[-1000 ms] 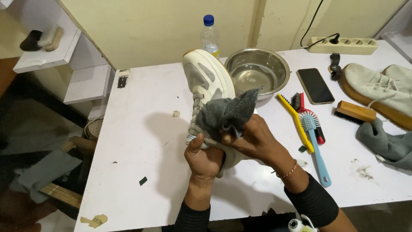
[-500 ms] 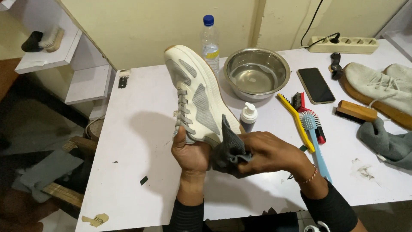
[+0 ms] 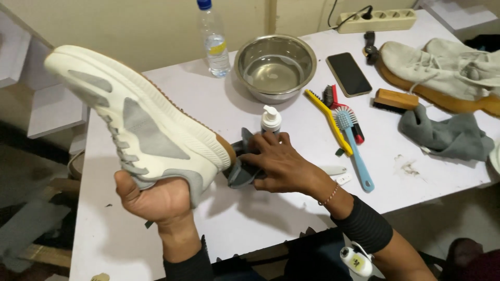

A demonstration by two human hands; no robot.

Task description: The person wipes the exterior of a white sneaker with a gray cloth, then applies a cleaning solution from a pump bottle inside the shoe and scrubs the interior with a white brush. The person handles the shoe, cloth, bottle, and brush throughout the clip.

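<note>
White table (image 3: 156, 93) against a cream wall (image 3: 130, 26).

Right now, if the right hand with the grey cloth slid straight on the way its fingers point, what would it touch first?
Probably the shoe's heel: the right hand points left, its cloth already about touching it.

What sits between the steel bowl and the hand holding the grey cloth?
In the head view, a small white pump bottle stands between the steel bowl and the right hand gripping the grey cloth.

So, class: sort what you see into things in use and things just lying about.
In use: left hand holding the white shoe; right hand pressing the grey cloth to its heel.

Lying about: steel bowl, water bottle, phone, brushes, second cloth.
</note>
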